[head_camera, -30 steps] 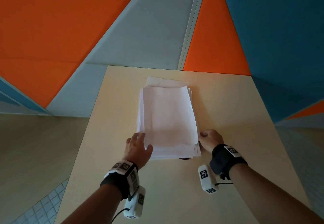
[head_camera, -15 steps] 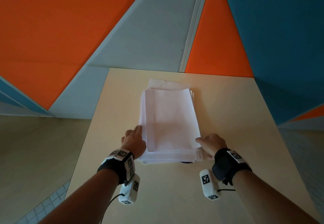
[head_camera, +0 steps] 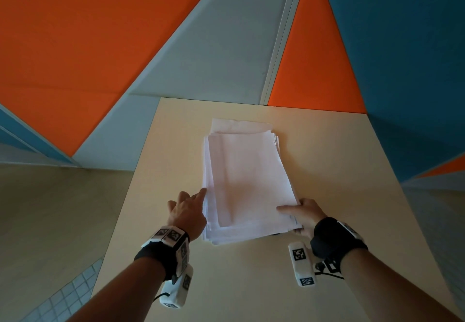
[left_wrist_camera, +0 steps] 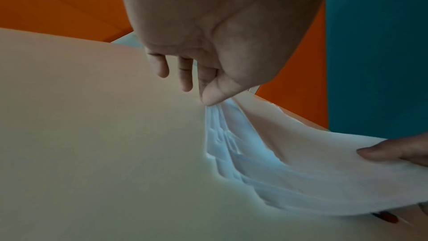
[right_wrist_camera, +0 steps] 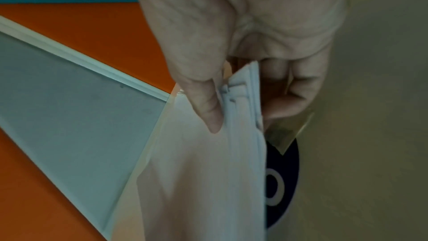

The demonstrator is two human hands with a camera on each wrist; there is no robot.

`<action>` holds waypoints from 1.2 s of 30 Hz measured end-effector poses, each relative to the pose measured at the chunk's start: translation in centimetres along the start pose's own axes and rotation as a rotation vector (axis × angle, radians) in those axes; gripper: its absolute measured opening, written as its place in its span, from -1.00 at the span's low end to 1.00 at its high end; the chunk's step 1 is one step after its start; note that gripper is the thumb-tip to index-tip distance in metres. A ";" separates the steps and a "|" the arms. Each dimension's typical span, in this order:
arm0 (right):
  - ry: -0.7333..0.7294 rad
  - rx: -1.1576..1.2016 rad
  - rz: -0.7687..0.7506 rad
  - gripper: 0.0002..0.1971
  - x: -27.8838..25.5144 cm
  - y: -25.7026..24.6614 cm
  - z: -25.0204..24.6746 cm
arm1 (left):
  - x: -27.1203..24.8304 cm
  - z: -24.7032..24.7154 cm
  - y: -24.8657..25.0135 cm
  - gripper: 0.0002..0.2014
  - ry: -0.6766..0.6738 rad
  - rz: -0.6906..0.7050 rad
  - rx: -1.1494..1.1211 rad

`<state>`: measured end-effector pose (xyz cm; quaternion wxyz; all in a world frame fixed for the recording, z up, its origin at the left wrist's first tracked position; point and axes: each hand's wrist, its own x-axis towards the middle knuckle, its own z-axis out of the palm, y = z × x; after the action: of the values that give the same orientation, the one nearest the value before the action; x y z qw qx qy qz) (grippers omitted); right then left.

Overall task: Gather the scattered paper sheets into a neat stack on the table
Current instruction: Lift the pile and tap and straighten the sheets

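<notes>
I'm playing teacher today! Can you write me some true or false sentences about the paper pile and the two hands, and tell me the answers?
1. The right hand pinches the paper stack's near right corner, thumb on top. True.
2. The left hand rests flat on top of the stack. False: its fingertips touch the stack's left edge.
3. Every sheet lines up perfectly. False: edges fan out at the left side, and one sheet pokes out at the far end.
4. The stack lies on a light wooden table. True.
5. The papers are bright yellow. False: they are white.
</notes>
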<state>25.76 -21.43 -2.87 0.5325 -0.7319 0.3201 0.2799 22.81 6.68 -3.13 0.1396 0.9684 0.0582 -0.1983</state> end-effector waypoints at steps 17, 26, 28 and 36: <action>0.100 0.173 -0.150 -0.69 1.2 -2.5 -0.9 | -1.4 0.4 -0.9 -0.16 0.057 0.092 0.129; 0.130 0.050 -0.180 -0.75 4.0 -3.6 1.2 | -1.0 0.3 -1.5 -0.20 0.064 0.104 0.064; 0.143 -0.161 -0.203 -0.73 4.2 -3.9 0.7 | -0.7 0.3 -1.7 -0.26 0.104 0.100 -0.024; 0.246 -0.553 -0.186 -0.71 4.6 -5.2 -0.3 | 2.9 -0.6 1.5 -0.42 -0.014 -0.100 -0.382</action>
<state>32.71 -21.32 -3.14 0.2938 -0.9035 0.2256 0.2157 25.98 5.56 -3.41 0.3113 0.9188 0.1419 -0.1969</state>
